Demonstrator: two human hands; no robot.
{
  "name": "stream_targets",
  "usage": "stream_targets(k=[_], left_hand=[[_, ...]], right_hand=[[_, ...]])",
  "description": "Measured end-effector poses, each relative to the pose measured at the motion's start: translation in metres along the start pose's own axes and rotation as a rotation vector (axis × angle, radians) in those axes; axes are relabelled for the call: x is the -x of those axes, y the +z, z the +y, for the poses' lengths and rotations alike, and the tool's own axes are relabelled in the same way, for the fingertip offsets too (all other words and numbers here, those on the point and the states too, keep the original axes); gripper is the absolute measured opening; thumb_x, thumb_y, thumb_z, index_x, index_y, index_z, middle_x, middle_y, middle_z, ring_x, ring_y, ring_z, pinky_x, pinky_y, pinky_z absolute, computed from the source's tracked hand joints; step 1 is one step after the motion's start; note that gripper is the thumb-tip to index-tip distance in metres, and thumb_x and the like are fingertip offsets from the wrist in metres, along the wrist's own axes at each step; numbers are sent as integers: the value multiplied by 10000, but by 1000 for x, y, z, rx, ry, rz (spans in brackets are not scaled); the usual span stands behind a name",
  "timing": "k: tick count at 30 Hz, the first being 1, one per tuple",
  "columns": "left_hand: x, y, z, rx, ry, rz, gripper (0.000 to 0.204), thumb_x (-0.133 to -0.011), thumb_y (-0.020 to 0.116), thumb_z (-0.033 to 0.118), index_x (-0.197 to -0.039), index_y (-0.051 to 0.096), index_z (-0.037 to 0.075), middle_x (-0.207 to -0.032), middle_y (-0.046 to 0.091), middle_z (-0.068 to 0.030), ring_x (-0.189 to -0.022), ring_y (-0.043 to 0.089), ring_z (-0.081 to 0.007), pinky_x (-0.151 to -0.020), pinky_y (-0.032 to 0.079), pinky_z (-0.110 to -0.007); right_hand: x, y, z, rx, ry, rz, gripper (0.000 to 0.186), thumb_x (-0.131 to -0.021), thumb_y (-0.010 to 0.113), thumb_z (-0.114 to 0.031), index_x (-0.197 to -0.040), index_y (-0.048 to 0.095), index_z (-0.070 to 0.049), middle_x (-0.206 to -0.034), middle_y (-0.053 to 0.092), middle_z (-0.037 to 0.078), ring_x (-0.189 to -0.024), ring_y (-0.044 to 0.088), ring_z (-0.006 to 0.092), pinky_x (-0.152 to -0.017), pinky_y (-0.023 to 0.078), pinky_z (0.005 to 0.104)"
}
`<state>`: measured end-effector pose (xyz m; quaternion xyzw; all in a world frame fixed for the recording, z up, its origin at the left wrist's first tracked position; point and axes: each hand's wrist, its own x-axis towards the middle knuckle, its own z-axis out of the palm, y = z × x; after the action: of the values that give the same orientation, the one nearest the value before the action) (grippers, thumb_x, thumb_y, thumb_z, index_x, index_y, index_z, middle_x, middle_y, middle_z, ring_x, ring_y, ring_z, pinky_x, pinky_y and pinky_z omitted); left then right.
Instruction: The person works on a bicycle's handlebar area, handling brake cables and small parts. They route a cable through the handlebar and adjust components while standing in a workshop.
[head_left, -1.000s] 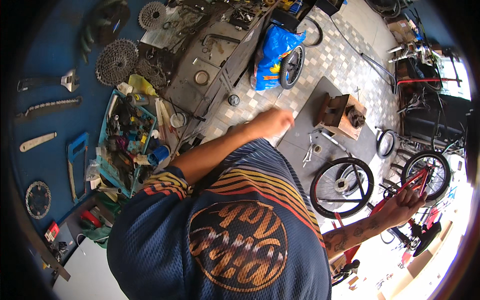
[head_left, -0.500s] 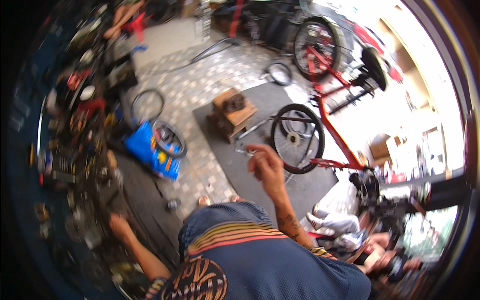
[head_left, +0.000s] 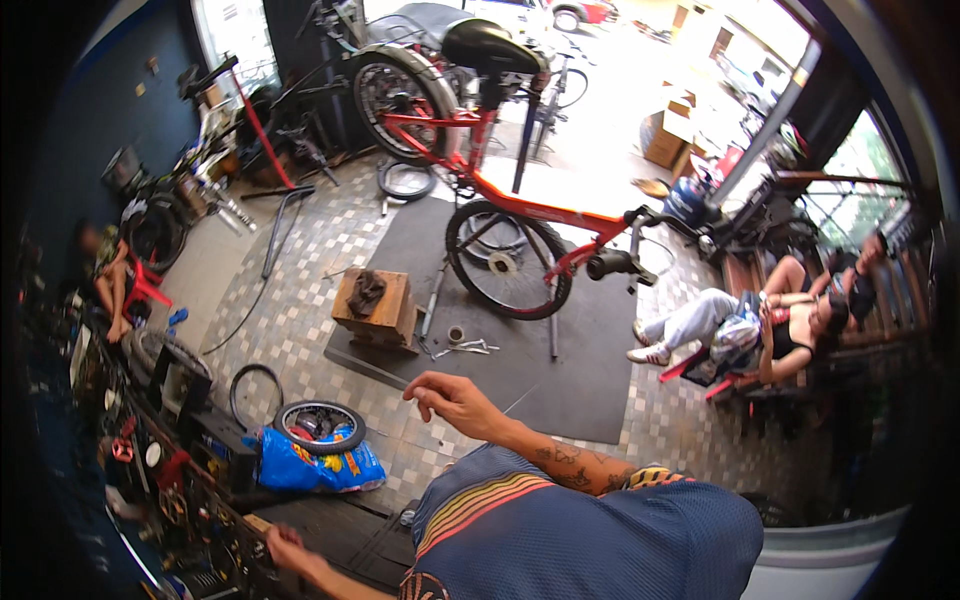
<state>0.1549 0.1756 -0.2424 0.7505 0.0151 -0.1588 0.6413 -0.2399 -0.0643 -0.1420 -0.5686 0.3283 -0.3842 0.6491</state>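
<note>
Low at the left, my left hand (head_left: 287, 552) reaches to the cluttered workbench edge, beside a small tan piece (head_left: 258, 523). Its fingers are partly hidden, so I cannot tell whether it grips anything. My right hand (head_left: 455, 402) hovers in front of my body, fingers loosely bent and apart, with nothing visible in them. Beyond it stands a wooden block stool (head_left: 378, 325) with a dark, crumpled lump (head_left: 366, 292) on top. Beside the stool, a small round cup (head_left: 456, 333) and some metal tools (head_left: 470, 348) lie on the dark mat (head_left: 560, 400).
A red bicycle (head_left: 545, 212) hangs on a stand above the mat. A small wheel (head_left: 320, 427) lies on a blue bag (head_left: 325, 472) near the bench. People sit at the right (head_left: 790, 330) and far left (head_left: 112, 275). Tires and a red stand (head_left: 262, 135) are farther back.
The view has swung so that the bicycle and stool appear farther left. My left hand is now closer to the tan piece at the bench. My right hand's fingers have dropped from pointing upward.
</note>
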Motion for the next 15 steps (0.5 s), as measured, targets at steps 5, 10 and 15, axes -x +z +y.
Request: stream_targets(k=[5,10,15], left_hand=[[151,215,78,509,12,-1114,223,-1040,587,198,-1175,647,30,-1386,659,-166,-883,668,-108,-672,508,-218],[239,284,128,374,-25,-1381,195,-1035,619,181,-1139,633,16,-1061,724,-105,-724,616,-98,-574,471,-226],[282,288,116,170,36,-1581,139,-1032,624,137,-1086,605,10,-1021,718,-135,-722,685,-137,-497,492,-227]], right_hand=[[13,-1,9,50,-64,16,160,-1056,568,-97,-1131,671,1,-917,704,60,-700,649,92,-672,526,284],[36,-21,3,-21,-22,59,201,-1087,521,-186,-1067,648,-32,-710,667,31,-601,620,97,-555,486,277],[61,-67,3,-4,77,148,232,-1095,513,-214,-1055,643,-26,-716,675,52,-546,606,110,-520,491,265]])
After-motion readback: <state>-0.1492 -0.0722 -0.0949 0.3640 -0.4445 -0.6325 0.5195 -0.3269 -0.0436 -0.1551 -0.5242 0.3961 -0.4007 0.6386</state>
